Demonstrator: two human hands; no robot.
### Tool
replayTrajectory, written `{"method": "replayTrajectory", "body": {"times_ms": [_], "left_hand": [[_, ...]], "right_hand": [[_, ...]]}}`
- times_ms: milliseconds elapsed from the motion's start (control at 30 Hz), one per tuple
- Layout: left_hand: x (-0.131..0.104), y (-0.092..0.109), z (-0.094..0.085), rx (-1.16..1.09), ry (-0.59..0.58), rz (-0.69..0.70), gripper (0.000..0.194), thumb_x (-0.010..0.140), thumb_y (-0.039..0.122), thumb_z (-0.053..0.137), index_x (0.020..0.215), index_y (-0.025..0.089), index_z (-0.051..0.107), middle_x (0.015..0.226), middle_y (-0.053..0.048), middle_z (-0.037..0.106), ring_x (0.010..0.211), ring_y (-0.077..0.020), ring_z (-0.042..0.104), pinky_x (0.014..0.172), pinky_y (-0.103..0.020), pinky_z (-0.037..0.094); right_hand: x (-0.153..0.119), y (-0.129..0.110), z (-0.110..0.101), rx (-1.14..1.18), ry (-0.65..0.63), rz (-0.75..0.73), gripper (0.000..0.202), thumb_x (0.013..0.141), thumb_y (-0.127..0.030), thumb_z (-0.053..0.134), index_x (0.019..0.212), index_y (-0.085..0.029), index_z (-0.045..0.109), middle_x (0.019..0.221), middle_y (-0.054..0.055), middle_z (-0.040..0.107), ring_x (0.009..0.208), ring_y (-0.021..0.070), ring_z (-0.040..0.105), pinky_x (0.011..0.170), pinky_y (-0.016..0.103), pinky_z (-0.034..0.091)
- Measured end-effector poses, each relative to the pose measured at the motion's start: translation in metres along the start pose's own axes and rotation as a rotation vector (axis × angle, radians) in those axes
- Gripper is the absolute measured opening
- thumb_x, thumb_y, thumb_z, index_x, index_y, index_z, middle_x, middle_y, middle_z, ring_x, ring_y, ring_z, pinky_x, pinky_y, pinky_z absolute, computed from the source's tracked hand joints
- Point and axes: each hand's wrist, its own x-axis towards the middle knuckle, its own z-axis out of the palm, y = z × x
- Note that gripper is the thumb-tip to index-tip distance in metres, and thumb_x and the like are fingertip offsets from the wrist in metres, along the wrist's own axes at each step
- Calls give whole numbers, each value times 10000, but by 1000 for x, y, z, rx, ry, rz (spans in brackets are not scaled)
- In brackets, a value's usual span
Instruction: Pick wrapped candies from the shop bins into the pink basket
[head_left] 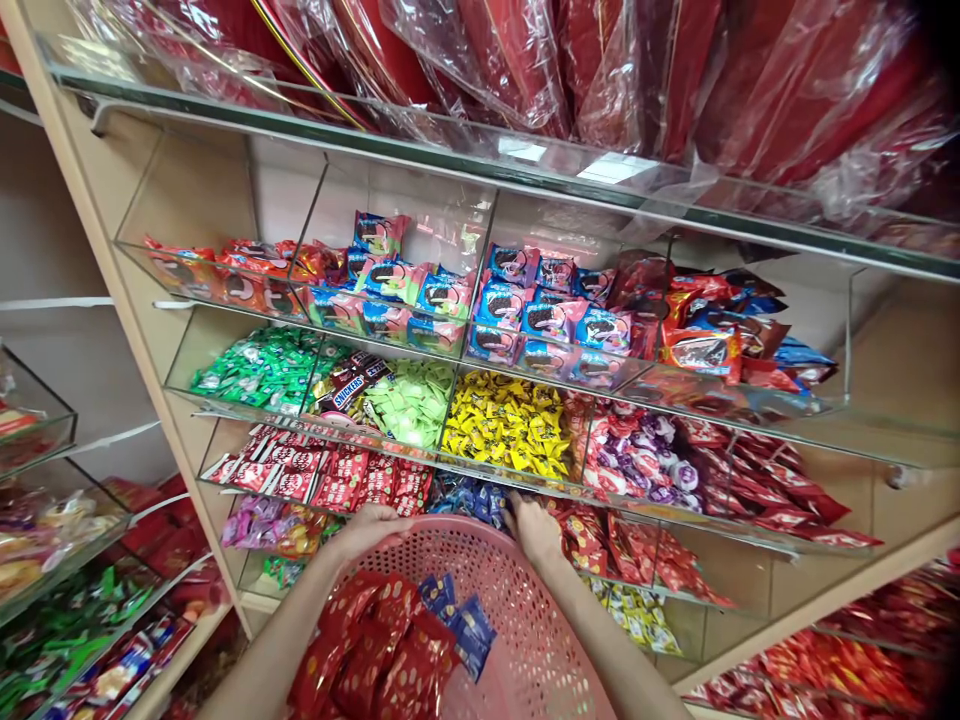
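Observation:
A pink perforated basket (pixel 525 620) is tilted before the shelves at the bottom centre. Red packets (pixel 375 650) and a few blue packets (pixel 472 635) lie inside it. My left hand (pixel 377 527) is closed on the basket's far rim, at its left side. Beyond the rim on the right, my right hand (pixel 531 525) reaches to the dark blue packets (pixel 480 500) in a shelf compartment. Its fingers are bent down among them, and their tips are partly hidden, so I cannot see whether a packet is between them.
Clear-walled shelf compartments hold yellow sweets (pixel 506 425), green sweets (pixel 255 370), blue-pink biscuit packs (pixel 551 315) and red packets (pixel 292 465). A glass shelf edge (pixel 450 160) crosses above, under plastic-wrapped red goods. More candy bins stand at the left and lower right.

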Motion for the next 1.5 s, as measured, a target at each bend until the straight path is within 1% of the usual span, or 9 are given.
{"method": "replayTrajectory", "body": {"times_ms": [300, 600, 733, 900, 1033, 1133, 1300, 1400, 1500], "left_hand": [[5, -6, -2, -19, -8, 8, 300, 552, 417, 732, 618, 128, 688, 643, -37, 692, 597, -118, 587, 617, -228, 428], [7, -11, -4, -9, -27, 15, 294, 578, 417, 722, 637, 130, 700, 639, -45, 693, 576, -113, 582, 602, -226, 426], [8, -12, -3, -2, -16, 9, 313, 570, 426, 725, 654, 126, 702, 664, -51, 698, 604, -121, 596, 626, -230, 435], [6, -9, -1, -1, -9, 0, 344, 532, 449, 736, 626, 122, 686, 664, -55, 697, 636, -140, 610, 640, -238, 450], [2, -6, 0, -14, -9, -1, 355, 523, 465, 733, 620, 128, 677, 669, -54, 698, 640, -143, 613, 635, -238, 454], [2, -5, -1, -15, -17, 4, 364, 526, 469, 729, 632, 125, 680, 665, -53, 695, 622, -137, 603, 614, -232, 441], [7, -10, -2, 35, 6, 14, 381, 526, 494, 718, 604, 123, 671, 627, -44, 682, 579, -134, 583, 570, -228, 410], [10, -14, -3, 73, 1, 39, 407, 543, 517, 696, 624, 119, 678, 619, -43, 676, 571, -136, 577, 541, -224, 389], [8, -11, -2, 61, -14, 23, 414, 540, 519, 694, 642, 118, 683, 603, -33, 668, 554, -130, 565, 528, -220, 376]], "right_hand": [[-10, 2, -6, -137, 4, 68, 246, 875, -222, 348, 1044, -136, 505, 884, 135, 627, 765, 216, 634, 605, 282, 400], [-74, -1, -43, 299, 134, -91, 155, 830, -238, 373, 860, -198, 520, 787, 43, 613, 671, 151, 581, 594, 235, 358], [-88, -9, -10, 622, -47, -146, 143, 768, -193, 394, 824, -199, 525, 625, -10, 557, 525, 120, 513, 505, 213, 346], [-76, -22, 50, 908, -369, 49, 104, 706, -122, 377, 750, -193, 439, 599, -39, 502, 420, 94, 497, 408, 195, 347], [-68, -32, 61, 879, -523, 144, 136, 725, -113, 364, 809, -189, 438, 499, -65, 479, 391, 103, 502, 395, 188, 345], [-62, -31, 50, 763, -450, 33, 73, 747, -186, 419, 724, -181, 488, 513, -39, 536, 396, 100, 500, 419, 196, 343], [-29, -22, 14, 587, -146, -77, 284, 794, -287, 430, 547, -172, 507, 528, 10, 571, 522, 114, 523, 529, 208, 360], [-7, -22, 4, 421, 49, 39, 223, 812, -317, 434, 718, -174, 576, 704, 41, 627, 677, 144, 568, 614, 223, 383], [5, -24, 10, 295, 100, 162, 259, 794, -346, 486, 973, -173, 555, 990, 96, 601, 861, 185, 577, 691, 255, 399]]}}
